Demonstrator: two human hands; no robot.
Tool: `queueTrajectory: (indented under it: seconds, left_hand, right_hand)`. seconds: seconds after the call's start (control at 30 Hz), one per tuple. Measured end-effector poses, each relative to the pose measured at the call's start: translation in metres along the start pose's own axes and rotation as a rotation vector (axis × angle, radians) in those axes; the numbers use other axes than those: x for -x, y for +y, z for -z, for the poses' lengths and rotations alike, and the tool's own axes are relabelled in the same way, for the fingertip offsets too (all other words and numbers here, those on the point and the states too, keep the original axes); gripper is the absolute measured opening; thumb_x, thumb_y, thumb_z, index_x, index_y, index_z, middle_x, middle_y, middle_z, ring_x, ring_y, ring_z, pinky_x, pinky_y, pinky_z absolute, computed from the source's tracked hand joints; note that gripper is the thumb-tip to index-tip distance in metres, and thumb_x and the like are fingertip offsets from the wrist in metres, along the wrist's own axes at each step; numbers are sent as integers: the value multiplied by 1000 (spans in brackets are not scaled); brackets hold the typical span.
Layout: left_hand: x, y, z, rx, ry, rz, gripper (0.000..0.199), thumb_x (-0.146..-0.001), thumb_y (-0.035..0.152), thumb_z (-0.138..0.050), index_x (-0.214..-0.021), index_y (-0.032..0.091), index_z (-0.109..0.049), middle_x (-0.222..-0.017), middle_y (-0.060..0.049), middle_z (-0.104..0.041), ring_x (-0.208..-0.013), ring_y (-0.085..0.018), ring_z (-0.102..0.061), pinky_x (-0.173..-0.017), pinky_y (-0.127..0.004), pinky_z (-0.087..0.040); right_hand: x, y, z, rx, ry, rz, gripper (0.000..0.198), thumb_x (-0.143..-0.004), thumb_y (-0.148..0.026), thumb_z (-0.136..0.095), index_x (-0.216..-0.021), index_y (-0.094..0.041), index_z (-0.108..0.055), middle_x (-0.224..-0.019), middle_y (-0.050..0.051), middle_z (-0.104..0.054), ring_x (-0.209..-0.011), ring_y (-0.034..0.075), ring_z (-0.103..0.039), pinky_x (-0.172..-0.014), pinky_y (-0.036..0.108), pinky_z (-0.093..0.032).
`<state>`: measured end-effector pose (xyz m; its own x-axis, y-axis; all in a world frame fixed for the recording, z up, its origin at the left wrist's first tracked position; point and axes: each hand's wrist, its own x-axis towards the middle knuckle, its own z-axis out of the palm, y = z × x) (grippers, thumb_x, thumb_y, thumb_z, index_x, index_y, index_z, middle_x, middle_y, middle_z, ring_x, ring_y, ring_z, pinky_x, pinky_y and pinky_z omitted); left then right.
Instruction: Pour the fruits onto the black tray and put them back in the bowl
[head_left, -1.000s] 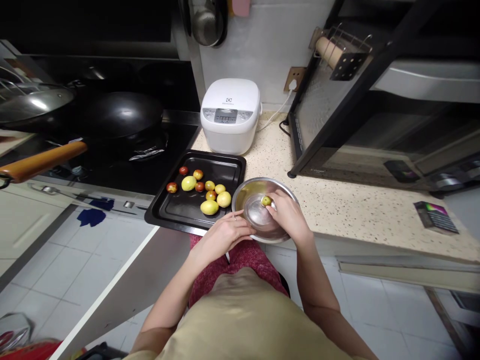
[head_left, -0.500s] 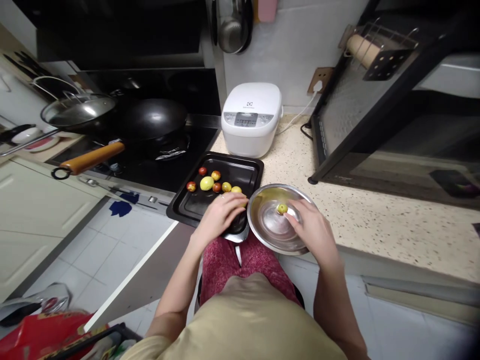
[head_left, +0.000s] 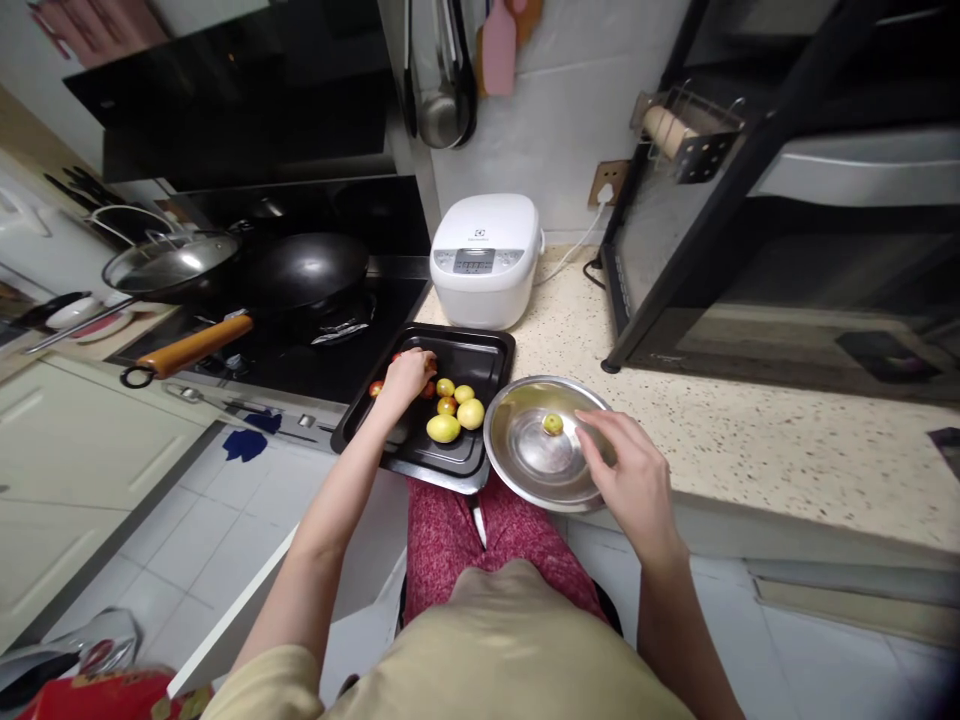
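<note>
My right hand (head_left: 630, 460), fingers parted, holds nothing beside the green fruit (head_left: 553, 425) in the steel bowl (head_left: 509, 430); whether my left hand (head_left: 405, 380) grips any tray (head_left: 491, 375) fruit, I can't tell. Likely light, firm, slick: pinch mid-body.

From where I stand I count two hands, one left hand (head_left: 409, 374) and one right hand (head_left: 630, 465). Right of centre there's one steel bowl (head_left: 512, 415) with one green fruit (head_left: 553, 424) inside. Mid-frame, one black tray (head_left: 466, 462) shows four yellow fruits (head_left: 470, 414) and one mottled brown fruit (head_left: 447, 407) — plus redder fruits (head_left: 376, 388), too covered to number. Upper centre, one rice cooker (head_left: 484, 262); upper left, one wok (head_left: 300, 268) and one lidded pan (head_left: 171, 265).
</note>
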<state>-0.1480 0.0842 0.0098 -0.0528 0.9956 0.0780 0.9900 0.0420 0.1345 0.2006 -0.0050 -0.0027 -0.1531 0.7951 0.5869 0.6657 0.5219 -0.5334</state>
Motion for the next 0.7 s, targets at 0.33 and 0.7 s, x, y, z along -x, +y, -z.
queueTrajectory:
  seconds: [0.33, 0.7]
  left_hand:
    - [35, 50, 26, 367, 288, -307, 27, -91, 17, -68, -118, 18, -68, -114, -9, -70, -104, -24, -69, -94, -35, -57]
    - [134, 138, -3, 744, 358, -486, 30, -99, 19, -64, -129, 21, -63, -123, -9, -71, -116, -22, -69, -103, -36, -57]
  right_hand:
    - [6, -6, -7, -78, 44, 47, 18, -102, -21, -58, -111, -21, -73, -107, 9, -77, -102, 25, -73, -91, 41, -59]
    - [12, -23, -15, -290, -65, -27, 30, -97, -30, -69, -125, -22, -69, -110, 8, -77, -83, 20, -74, -81, 35, -63]
